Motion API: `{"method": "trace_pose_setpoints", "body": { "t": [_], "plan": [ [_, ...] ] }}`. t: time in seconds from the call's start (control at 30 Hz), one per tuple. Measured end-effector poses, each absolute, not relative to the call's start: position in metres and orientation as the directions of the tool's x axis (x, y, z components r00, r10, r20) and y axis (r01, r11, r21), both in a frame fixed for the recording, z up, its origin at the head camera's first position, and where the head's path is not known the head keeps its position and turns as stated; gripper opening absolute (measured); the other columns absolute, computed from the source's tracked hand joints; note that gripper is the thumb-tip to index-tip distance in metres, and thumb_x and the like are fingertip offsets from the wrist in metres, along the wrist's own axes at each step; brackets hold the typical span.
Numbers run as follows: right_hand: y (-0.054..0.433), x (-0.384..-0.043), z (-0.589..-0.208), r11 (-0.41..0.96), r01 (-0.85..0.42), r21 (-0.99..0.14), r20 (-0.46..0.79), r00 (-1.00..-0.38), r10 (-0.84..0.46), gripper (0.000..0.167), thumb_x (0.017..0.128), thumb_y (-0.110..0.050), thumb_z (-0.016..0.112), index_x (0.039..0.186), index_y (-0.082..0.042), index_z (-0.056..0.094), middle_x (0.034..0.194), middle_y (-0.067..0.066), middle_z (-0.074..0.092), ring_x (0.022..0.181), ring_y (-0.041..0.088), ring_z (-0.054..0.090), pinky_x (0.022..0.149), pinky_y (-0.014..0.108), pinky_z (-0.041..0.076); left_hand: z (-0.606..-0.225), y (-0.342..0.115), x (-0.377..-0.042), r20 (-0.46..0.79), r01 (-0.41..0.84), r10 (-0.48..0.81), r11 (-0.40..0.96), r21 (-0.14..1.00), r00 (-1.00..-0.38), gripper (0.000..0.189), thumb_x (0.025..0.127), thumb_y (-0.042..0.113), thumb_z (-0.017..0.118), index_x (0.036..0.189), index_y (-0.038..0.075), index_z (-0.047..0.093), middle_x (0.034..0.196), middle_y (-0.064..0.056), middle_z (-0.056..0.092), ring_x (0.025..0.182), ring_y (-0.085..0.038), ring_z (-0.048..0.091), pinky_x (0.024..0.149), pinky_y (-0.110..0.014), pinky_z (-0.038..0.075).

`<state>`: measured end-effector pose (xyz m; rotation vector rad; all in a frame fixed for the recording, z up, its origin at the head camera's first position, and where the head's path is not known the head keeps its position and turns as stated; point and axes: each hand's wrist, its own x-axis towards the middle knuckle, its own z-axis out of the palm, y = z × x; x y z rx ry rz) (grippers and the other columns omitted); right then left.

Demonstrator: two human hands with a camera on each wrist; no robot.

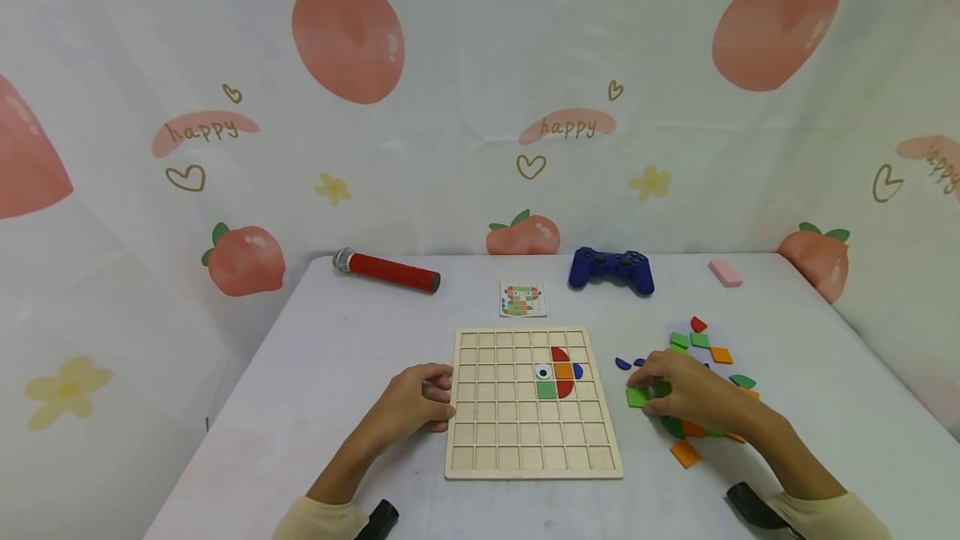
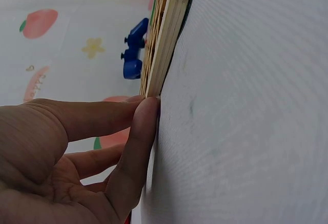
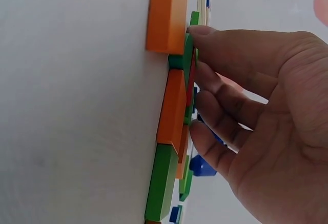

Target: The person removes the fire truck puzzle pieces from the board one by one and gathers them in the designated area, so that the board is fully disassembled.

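Observation:
A pale wooden grid board [image 1: 502,432] lies on the white table, with several coloured pieces set in its upper right squares, among them a white eye tile [image 1: 543,372] and an orange square [image 1: 563,370]. My left hand [image 1: 412,397] pinches the board's left edge between thumb and finger, as the left wrist view shows. At the loose pieces, my right hand [image 1: 692,390] pinches a light green square [image 1: 637,397] between thumb and fingertips. Beneath that hand lie green, red and orange pieces, partly hidden by it. An orange block [image 3: 168,16] stands close in the right wrist view.
Behind the board lies a pattern card [image 1: 523,299]. A red microphone [image 1: 390,271], a blue game controller [image 1: 611,270] and a pink block [image 1: 725,273] line the table's far side. Small blue half-rounds [image 1: 623,363] lie between board and pile.

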<state>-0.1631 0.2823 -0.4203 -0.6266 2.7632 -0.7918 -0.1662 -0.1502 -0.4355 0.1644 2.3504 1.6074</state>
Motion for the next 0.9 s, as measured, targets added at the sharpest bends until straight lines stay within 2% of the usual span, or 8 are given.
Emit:
{"method": "trace_pose_setpoints", "body": {
  "t": [0.27, 0.57, 0.77, 0.9],
  "plan": [
    [0.284, -0.164, -0.420, 0.772, -0.330, -0.544, -0.088, -0.892, -0.443, 0.026, 0.090, -0.027, 0.085, 0.113, -0.015, 0.080, 0.098, -0.009, 0.063, 0.092, 0.012, 0.052, 0.077, 0.024, 0.051, -0.434, -0.150, -0.166, -0.174, -0.069, 0.255, 0.374, 0.925, -0.951, 0.063, 0.083, -0.010, 0.082, 0.141, -0.008, 0.058, 0.118, -0.015, 0.062, 0.096, -0.019, 0.064, 0.070, -0.038, 0.068],
    [0.276, -0.170, -0.418, 0.762, -0.337, -0.553, -0.054, -0.898, -0.436, 0.026, 0.090, -0.023, 0.083, 0.113, -0.013, 0.079, 0.101, -0.007, 0.065, 0.090, 0.013, 0.053, 0.072, 0.023, 0.050, -0.435, -0.150, -0.167, -0.176, -0.071, 0.255, 0.374, 0.925, -0.951, 0.063, 0.083, -0.010, 0.082, 0.142, -0.008, 0.058, 0.119, -0.015, 0.063, 0.097, -0.019, 0.064, 0.070, -0.038, 0.068],
    [0.261, -0.176, -0.415, 0.786, -0.345, -0.513, -0.038, -0.906, -0.423, 0.024, 0.091, -0.024, 0.082, 0.113, -0.017, 0.078, 0.104, -0.010, 0.066, 0.096, 0.014, 0.054, 0.081, 0.027, 0.053, -0.434, -0.150, -0.166, -0.173, -0.068, 0.256, 0.373, 0.925, -0.951, 0.064, 0.083, -0.010, 0.082, 0.142, -0.008, 0.058, 0.119, -0.015, 0.062, 0.097, -0.019, 0.064, 0.070, -0.038, 0.068],
    [0.250, -0.184, -0.415, 0.772, -0.374, -0.513, -0.013, -0.896, -0.443, 0.023, 0.091, -0.024, 0.082, 0.113, -0.017, 0.079, 0.102, -0.012, 0.067, 0.096, 0.014, 0.056, 0.082, 0.029, 0.054, -0.434, -0.150, -0.166, -0.175, -0.069, 0.257, 0.376, 0.924, -0.950, 0.063, 0.083, -0.010, 0.082, 0.141, -0.008, 0.058, 0.118, -0.015, 0.062, 0.096, -0.019, 0.064, 0.070, -0.037, 0.068]
  ]
}}
